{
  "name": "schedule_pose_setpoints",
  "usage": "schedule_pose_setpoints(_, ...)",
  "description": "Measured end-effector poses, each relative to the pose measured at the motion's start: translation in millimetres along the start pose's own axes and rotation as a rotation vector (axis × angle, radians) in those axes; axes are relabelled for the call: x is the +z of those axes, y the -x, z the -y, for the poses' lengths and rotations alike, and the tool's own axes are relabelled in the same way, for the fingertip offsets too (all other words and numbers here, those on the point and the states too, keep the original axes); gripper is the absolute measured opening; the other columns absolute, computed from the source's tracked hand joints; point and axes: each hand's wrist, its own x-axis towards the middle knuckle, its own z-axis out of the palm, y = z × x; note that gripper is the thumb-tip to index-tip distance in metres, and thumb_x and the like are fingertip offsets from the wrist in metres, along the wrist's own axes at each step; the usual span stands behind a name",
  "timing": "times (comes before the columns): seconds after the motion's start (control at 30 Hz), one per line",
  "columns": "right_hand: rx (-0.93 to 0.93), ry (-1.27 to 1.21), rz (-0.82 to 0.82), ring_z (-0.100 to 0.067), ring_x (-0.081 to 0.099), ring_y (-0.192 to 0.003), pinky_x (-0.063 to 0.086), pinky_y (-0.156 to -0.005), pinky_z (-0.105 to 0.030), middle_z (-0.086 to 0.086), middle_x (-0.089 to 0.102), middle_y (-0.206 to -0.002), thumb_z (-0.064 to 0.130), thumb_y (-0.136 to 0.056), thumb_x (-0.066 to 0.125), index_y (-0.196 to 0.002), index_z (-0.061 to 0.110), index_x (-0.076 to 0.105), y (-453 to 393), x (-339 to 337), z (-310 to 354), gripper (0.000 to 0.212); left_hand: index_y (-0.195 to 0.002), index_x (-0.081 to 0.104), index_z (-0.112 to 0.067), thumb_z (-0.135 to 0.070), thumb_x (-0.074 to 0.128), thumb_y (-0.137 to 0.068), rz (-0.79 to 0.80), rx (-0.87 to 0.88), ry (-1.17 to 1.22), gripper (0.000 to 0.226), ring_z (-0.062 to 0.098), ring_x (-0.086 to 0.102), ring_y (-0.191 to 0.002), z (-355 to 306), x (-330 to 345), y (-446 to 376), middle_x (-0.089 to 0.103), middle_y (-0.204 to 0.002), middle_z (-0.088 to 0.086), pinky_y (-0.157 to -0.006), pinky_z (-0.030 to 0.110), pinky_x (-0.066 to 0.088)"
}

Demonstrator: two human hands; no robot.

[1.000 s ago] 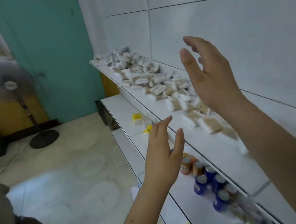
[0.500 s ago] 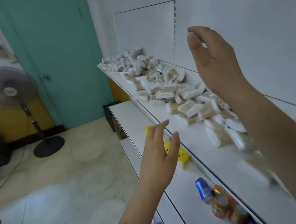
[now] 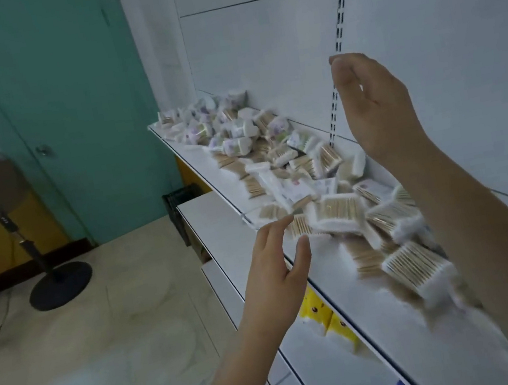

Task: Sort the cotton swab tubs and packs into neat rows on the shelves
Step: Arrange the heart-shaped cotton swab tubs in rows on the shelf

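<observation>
shelf (image 3: 354,289): white, swab packs (image 3: 303,177) heaped | floor (image 3: 99,316): beige tile | door (image 3: 63,89): teal | left hand (image 3: 275,275), right hand (image 3: 375,106): raised, fingers loose, empty

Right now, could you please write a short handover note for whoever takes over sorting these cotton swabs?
Left hand: open, empty, raised at the top shelf edge.
Right hand: open, empty, raised above the heap.
Cotton swab packs lie jumbled along the top shelf; the round tubs are mixed in at the far end.
Done: no neat row visible yet.
Left: sort tubs and packs into rows.
</observation>
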Motion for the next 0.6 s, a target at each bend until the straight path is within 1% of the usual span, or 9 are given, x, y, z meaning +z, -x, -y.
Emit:
schedule_pose_setpoints(0.03, 0.007, 0.01, -0.001, 0.004, 0.043, -0.116, 0.022, -0.089, 0.008, 0.011, 0.054, -0.131, 0.041, -0.107, 0.035, -0.136, 0.016, 0.054, -5, 10, -3, 0.044, -0.143, 0.045, -0.035, -0.047, 0.043, -0.101, 0.006, 0.007, 0.002, 0.043, -0.01, 0.041, -0.125, 7, -4, -11, 0.044, -0.136, -0.023, -0.097, 0.005, 0.034)
schedule_pose_setpoints(0.1, 0.034, 0.04, -0.013, 0.005, 0.042, -0.117, 0.02, -0.089, 0.009, 0.01, 0.054, -0.134, 0.043, -0.106, 0.034, -0.137, 0.017, 0.054, -22, 38, -9, 0.044, -0.144, 0.044, -0.034, -0.047, 0.043, -0.101, 0.042, 0.032, 0.012, 0.044, -0.012, 0.041, -0.125, 30, -16, -40, 0.044, -0.137, -0.022, -0.096, 0.004, 0.035)
schedule_pose_setpoints(0.23, 0.108, 0.073, -0.052, 0.004, 0.041, -0.119, 0.021, -0.086, 0.009, 0.016, 0.05, -0.132, 0.045, -0.106, 0.035, -0.138, 0.021, 0.052, -54, 94, -13, 0.044, -0.143, 0.045, -0.031, -0.046, 0.043, -0.101, 0.102, 0.091, 0.049, 0.045, -0.022, 0.041, -0.112, 80, -46, -102, 0.045, -0.136, -0.019, -0.084, -0.002, 0.034)
schedule_pose_setpoints(0.3, 0.148, 0.091, -0.078, 0.005, 0.041, -0.119, 0.021, -0.086, 0.007, 0.019, 0.049, -0.129, 0.045, -0.106, 0.035, -0.138, 0.024, 0.052, -72, 121, -11, 0.042, -0.144, 0.045, -0.031, -0.046, 0.043, -0.101, 0.135, 0.119, 0.051, 0.045, -0.019, 0.043, -0.112, 103, -65, -132, 0.046, -0.135, -0.017, -0.084, -0.001, 0.035)
schedule_pose_setpoints(0.37, 0.182, 0.117, -0.101, 0.004, 0.041, -0.12, 0.022, -0.087, 0.004, 0.017, 0.05, -0.134, 0.047, -0.105, 0.035, -0.138, 0.024, 0.052, -90, 146, -9, 0.043, -0.143, 0.045, -0.031, -0.045, 0.043, -0.101, 0.164, 0.137, 0.055, 0.045, -0.017, 0.044, -0.111, 123, -85, -163, 0.046, -0.135, -0.016, -0.085, 0.0, 0.036)
schedule_pose_setpoints(0.47, 0.22, 0.178, -0.129, 0.003, 0.042, -0.122, 0.021, -0.086, 0.004, 0.01, 0.05, -0.142, 0.049, -0.105, 0.034, -0.139, 0.023, 0.05, -111, 177, -12, 0.046, -0.143, 0.047, -0.027, -0.044, 0.044, -0.101, 0.207, 0.161, 0.077, 0.045, -0.019, 0.048, -0.098, 146, -109, -209, 0.046, -0.134, -0.015, -0.081, 0.001, 0.038)
schedule_pose_setpoints(0.53, 0.26, 0.207, -0.147, 0.002, 0.042, -0.121, 0.021, -0.085, 0.005, 0.009, 0.05, -0.142, 0.049, -0.105, 0.034, -0.139, 0.023, 0.05, -120, 192, -17, 0.046, -0.143, 0.047, -0.028, -0.046, 0.044, -0.1, 0.223, 0.177, 0.086, 0.046, -0.013, 0.05, -0.102, 159, -115, -236, 0.047, -0.135, -0.014, -0.081, 0.0, 0.037)
schedule_pose_setpoints(0.6, 0.29, 0.235, -0.152, -0.002, 0.045, -0.125, 0.025, -0.09, 0.0, 0.007, 0.051, -0.142, 0.05, -0.104, 0.034, -0.139, 0.021, 0.05, -129, 206, -23, 0.048, -0.142, 0.047, -0.029, -0.048, 0.043, -0.1, 0.235, 0.179, 0.117, 0.047, -0.015, 0.048, -0.105, 171, -116, -258, 0.047, -0.136, -0.014, -0.084, 0.001, 0.036)
